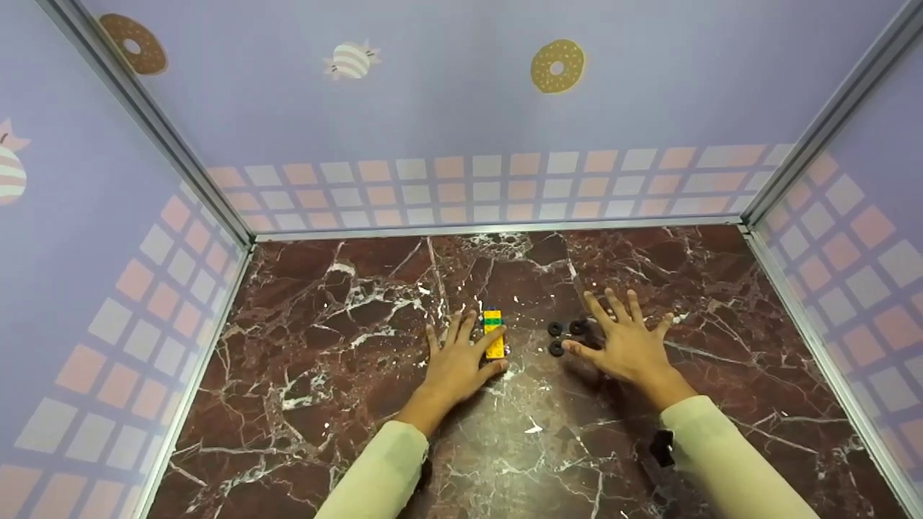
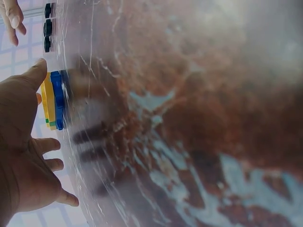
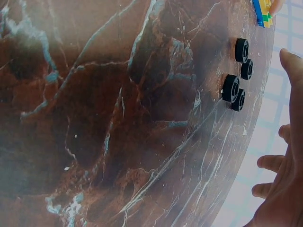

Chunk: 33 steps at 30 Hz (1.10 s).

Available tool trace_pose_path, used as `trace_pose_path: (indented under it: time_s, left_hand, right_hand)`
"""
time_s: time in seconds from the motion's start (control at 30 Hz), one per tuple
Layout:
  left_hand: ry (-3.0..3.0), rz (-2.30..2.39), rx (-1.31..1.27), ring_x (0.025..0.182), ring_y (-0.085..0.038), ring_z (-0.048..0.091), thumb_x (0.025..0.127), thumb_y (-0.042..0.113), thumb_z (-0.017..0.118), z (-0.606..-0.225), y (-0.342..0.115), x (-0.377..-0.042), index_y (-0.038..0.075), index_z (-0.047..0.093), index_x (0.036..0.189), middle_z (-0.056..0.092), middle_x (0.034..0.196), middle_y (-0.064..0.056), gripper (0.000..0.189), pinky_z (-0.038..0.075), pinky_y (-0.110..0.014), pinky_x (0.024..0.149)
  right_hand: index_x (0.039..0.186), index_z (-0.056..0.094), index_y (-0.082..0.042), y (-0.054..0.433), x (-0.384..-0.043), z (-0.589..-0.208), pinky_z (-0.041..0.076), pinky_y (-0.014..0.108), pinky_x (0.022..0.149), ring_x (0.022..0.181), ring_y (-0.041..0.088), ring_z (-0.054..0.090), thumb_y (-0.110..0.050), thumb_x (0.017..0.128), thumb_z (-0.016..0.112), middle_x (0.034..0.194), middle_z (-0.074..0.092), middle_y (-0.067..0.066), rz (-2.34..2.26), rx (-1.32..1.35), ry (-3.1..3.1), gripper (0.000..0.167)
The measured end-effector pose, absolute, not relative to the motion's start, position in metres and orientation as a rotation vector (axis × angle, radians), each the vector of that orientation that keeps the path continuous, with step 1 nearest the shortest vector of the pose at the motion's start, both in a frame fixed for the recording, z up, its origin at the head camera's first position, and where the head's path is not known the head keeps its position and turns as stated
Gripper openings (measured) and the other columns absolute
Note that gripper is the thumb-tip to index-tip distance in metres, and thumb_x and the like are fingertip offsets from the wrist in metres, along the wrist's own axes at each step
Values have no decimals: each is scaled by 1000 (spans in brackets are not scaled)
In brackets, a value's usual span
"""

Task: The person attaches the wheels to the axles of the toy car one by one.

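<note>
A small toy-brick build [image 1: 495,350] lies lengthwise away from me near the middle of the table, yellow on top with a green band. In the left wrist view, its blue base [image 2: 57,99] shows under the yellow bricks. My left hand [image 1: 453,366] spreads its fingers just left of the build, and the index finger overlaps its top in the head view. Several small black toy wheels [image 3: 231,88] sit in a cluster to the right of it. Over their right side hovers my right hand [image 1: 633,349], fingers spread and holding nothing; its thumb partly covers the cluster in the head view.
The brown marble-patterned table [image 1: 324,432] is walled by lilac panels with a pink and white check border [image 1: 487,189] at the back and both sides. Metal strips [image 1: 497,228] edge the tabletop along the walls. A dark object [image 1: 662,448] sits by the right cuff.
</note>
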<state>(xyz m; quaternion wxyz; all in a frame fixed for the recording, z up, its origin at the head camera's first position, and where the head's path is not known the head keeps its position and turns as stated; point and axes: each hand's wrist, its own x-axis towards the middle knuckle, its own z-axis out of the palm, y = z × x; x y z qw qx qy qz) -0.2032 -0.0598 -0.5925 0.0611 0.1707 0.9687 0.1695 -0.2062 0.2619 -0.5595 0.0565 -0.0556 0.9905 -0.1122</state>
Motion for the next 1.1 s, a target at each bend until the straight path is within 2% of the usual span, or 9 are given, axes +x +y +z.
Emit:
trace_pose_path:
  time_s: [0.2,0.43,0.63,0.83,0.97,1.1]
  left_hand:
    - [2919,515,531,172,-46,15,106,67,57,-593,-58,-205,43,47,167,26,183,-16,66,3,-87,131]
    - [2944,526,528,170,-47,19,105,65,61,-594,-54,-209,39,55,162,31,182,-16,62,8,-88,130]
    - [2950,544,526,169,-48,23,105,63,63,-595,-53,-213,36,59,158,34,180,-16,60,13,-87,130]
    - [2928,568,530,170,-49,17,103,63,66,-595,-52,-217,36,60,154,31,181,-18,58,12,-87,130]
    - [2904,595,543,171,-50,15,103,62,67,-592,-52,-218,36,62,151,29,182,-19,55,10,-87,131]
    - [2908,607,563,170,-49,18,102,61,70,-592,-52,-221,34,64,149,34,179,-19,55,11,-85,132]
  right_hand:
    - [178,12,-35,264,-205,-562,-5,99,117,172,50,-1,-95,94,45,187,11,13,-324,-160,3000,109]
    - [178,18,-31,268,-203,-565,-6,100,115,171,52,3,-94,93,48,186,13,14,-344,-148,2996,110]
    - [178,17,-30,271,-202,-566,-6,100,114,170,53,3,-94,94,46,186,13,15,-340,-146,2995,110]
    - [178,18,-29,273,-201,-567,-5,101,114,170,54,4,-95,93,46,186,13,15,-333,-141,2999,111]
    - [178,18,-28,273,-200,-568,-5,100,115,170,53,5,-92,94,50,186,14,15,-341,-141,2996,111]
    - [178,21,-26,273,-201,-568,-5,101,115,171,52,8,-88,95,56,186,16,16,-366,-156,3001,110]
